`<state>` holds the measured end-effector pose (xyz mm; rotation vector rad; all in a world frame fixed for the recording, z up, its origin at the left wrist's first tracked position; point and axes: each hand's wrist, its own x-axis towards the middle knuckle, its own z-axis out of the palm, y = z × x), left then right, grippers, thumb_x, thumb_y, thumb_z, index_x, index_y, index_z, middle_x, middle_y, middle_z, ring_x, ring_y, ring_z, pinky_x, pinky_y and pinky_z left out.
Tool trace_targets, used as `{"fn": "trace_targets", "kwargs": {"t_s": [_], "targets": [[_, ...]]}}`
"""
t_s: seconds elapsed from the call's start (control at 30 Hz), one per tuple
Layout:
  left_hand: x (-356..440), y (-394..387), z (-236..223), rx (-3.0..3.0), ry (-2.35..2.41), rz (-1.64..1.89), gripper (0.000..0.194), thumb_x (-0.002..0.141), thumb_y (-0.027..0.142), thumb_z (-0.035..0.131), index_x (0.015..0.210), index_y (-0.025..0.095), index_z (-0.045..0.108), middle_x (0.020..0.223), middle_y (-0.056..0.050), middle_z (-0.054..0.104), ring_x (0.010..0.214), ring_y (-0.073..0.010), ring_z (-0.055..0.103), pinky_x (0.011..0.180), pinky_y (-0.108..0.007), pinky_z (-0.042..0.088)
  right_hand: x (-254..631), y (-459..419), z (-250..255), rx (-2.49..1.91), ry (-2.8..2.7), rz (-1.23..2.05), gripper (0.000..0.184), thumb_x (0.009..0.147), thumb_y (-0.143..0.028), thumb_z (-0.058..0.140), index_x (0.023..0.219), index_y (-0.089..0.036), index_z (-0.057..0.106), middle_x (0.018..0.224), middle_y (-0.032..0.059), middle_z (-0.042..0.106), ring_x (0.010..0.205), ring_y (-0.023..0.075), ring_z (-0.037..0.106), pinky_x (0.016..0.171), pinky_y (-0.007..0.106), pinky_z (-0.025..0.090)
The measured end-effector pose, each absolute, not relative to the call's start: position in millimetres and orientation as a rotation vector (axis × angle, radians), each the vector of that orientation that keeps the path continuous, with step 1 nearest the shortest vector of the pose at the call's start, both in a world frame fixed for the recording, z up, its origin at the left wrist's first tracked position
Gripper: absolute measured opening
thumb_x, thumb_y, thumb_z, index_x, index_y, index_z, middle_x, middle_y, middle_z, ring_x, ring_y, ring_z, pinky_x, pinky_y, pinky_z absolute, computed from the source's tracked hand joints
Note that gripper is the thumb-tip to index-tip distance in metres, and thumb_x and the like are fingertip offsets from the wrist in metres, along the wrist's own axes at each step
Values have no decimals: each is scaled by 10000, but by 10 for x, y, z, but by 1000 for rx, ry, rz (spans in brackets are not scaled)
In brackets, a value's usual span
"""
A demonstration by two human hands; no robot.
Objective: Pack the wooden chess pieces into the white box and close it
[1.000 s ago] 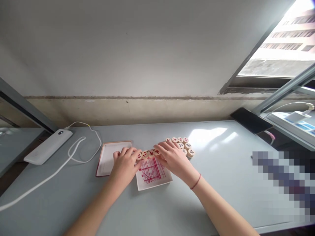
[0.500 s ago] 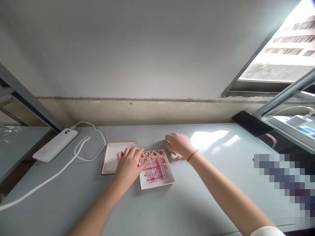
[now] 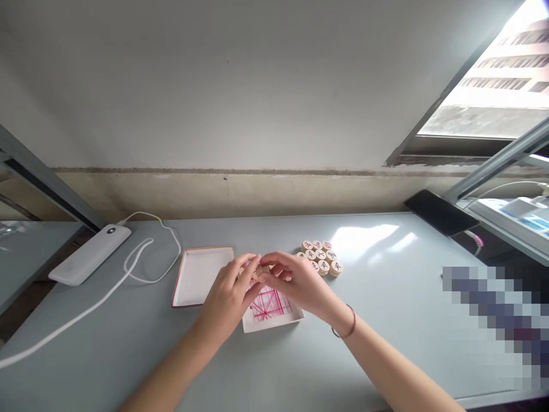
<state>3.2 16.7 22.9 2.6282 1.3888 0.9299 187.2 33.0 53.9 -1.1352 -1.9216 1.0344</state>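
Note:
A shallow white box (image 3: 274,325) with a red-lined sheet (image 3: 268,304) inside lies on the table. My left hand (image 3: 227,289) reaches over its far left corner, fingers and thumb bent around wooden Chinese chess pieces (image 3: 256,271) in the far row. From the right, my right hand (image 3: 295,280) meets it, fingertips pinched at a piece over the same row. My fingers hide most of these pieces. Just beyond my right hand stand more round Chinese chess pieces (image 3: 320,254), grouped in rows with red or black characters facing up.
Left of the box lies its white lid (image 3: 199,277), hollow side up. A white power bank (image 3: 90,254) with a white cable (image 3: 103,303) is at the far left. A black phone-like slab (image 3: 441,213) leans at the right back by a metal post.
My right hand has moved left and nearer, from the grouped pieces to the box, uncovering the group. My left fingers have drawn in toward the right fingertips.

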Motion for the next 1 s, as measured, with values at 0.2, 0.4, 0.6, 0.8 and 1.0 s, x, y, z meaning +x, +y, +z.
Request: {"fn": "trace_targets", "kwargs": {"t_s": [0.2,0.4,0.6,0.8,1.0], "targets": [[56,141,285,2624,1336,973,346,898,149,470,1230,245,478,1053,-54,603,941,-191,607,831,-329,502,1864,234,370,-1073,-1719,1170,200,878,-340,586,1029,-210,598,945,35,694,827,139,680,705,252,580],[-24,206,312,2620,1289,676,170,768,95,505,883,210,557,931,-20,630,866,-180,600,814,-351,409,1987,291,291,-1211,-1792,937,161,897,-313,557,993,-221,648,932,37,688,769,137,659,650,246,569],[-75,231,316,2616,1327,441,75,753,145,527,777,209,558,1015,-35,619,930,-214,557,795,-369,360,1972,232,316,-1183,-1982,746,201,886,-197,529,1015,-250,673,1097,71,606,776,132,641,706,286,566],[-157,266,358,2581,1380,428,306,723,154,526,1014,236,577,1114,-58,584,1013,-256,525,833,-397,390,1810,170,262,-1045,-2220,526,317,902,-145,486,1179,-263,585,1102,67,628,943,165,626,794,313,548],[-211,289,317,2566,1410,414,439,774,188,511,1210,237,510,1219,-65,581,1119,-272,507,891,-417,387,1691,187,141,-998,-2389,172,114,933,-186,488,932,-199,602,1013,63,667,881,175,603,753,307,494]]}}
